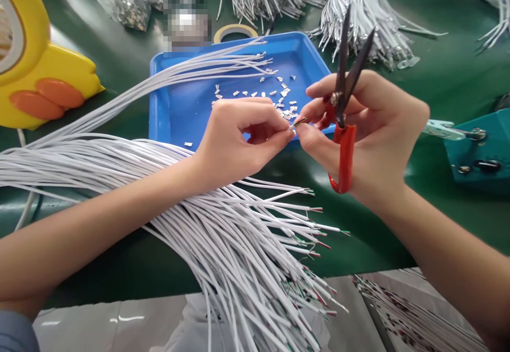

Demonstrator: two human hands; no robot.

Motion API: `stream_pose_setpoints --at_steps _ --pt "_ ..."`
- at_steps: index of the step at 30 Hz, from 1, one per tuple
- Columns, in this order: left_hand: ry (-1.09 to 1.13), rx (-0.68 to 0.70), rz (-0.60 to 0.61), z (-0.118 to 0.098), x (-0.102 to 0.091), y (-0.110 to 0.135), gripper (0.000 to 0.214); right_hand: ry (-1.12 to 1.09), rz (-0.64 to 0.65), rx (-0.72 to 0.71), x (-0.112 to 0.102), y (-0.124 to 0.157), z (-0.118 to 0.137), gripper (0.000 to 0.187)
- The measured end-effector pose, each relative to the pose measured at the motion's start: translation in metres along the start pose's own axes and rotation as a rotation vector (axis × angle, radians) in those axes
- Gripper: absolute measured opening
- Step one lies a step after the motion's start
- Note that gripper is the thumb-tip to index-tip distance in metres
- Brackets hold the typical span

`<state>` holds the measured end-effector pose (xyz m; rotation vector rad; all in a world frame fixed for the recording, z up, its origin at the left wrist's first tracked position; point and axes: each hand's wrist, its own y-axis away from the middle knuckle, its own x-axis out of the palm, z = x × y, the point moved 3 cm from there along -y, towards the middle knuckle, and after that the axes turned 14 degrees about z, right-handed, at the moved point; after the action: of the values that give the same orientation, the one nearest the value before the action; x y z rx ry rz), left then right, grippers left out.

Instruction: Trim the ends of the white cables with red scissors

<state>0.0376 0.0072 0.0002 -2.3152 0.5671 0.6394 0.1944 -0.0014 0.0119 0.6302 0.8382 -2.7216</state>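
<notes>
Left hand [233,142] pinching a white cable end [292,127], mid-frame | Right hand [378,139], right of centre, gripping red-handled scissors [340,111], fingertips at exposed wires [300,122] | Blue tray [179,105], upper centre

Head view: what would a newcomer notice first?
Probably the red-handled scissors in the right hand, blades open upward. A big fan of white cables spreads beneath the left forearm, and a yellow object stands out at upper left. A blue tray lies just above centre.

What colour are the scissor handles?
The scissor handles are red, seen best in the head view.
</notes>
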Motion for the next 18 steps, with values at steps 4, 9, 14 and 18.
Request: stream_pose_setpoints --at_steps 4,9,14,18 --pt "-0.051 -0.013 0.003 -0.0020 0.0012 0.0014 0.013 -0.024 -0.004 0.024 0.0024 -0.0007 -0.0016 0.023" --pt "-0.083 -0.013 -0.008 -0.0045 0.0025 0.0015 0.015 -0.165 -0.025 0.059 0.0067 0.0009 -0.0005 0.027" --pt "-0.050 -0.040 -0.039 -0.0028 0.0009 -0.0006 0.017 -0.257 -0.014 0.138 0.0079 0.0029 0.0018 0.028" --pt "0.033 -0.070 -0.048 -0.0003 -0.0020 -0.0032 0.015 -0.283 -0.030 0.125 0.0075 0.0028 -0.0009 0.026"
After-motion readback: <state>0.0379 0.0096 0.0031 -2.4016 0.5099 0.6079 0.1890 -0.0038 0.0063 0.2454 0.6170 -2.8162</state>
